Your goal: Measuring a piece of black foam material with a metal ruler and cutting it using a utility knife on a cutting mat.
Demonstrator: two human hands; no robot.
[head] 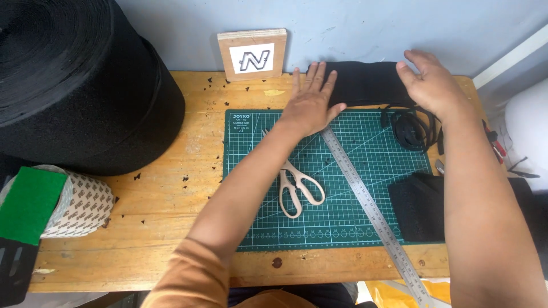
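1. Desk (160,228): a wooden top set against a pale wall, dotted with small black scraps.
2. Large roll of black material (80,80): stands at the far left of the desk, well apart from both hands.
3. Green cutting mat (354,188): lies at mid-desk, under both forearms.
4. Black fabric strip (365,82): lies flat along the back edge of the desk, just beyond the mat, between the two hands.
5. Left hand (311,100): palm down, fingers straight and spread, released rather than clenched; the fingertips press on the left end of the fabric strip, and the forearm crosses the mat diagonally from an orange sleeve.
6. Right hand (431,85): palm down, fingers loosely extended, resting on the right end of the strip; it grasps nothing.
7. Folded black fabric (419,208): sits at the mat's right edge, beside the right forearm.
8. Patterned tape roll (80,205): lies at the lower left, with a green pad (28,202) in front of it.
9. Steel ruler (371,211): runs diagonally from beside the left hand to the near edge of the desk.
10. Scissors (297,188): beige handles, lying on the mat, the blades partly hidden under the left forearm.
11. Coiled black cord (414,131): lies below the right hand.
12. Wooden block (252,54): leans against the wall.
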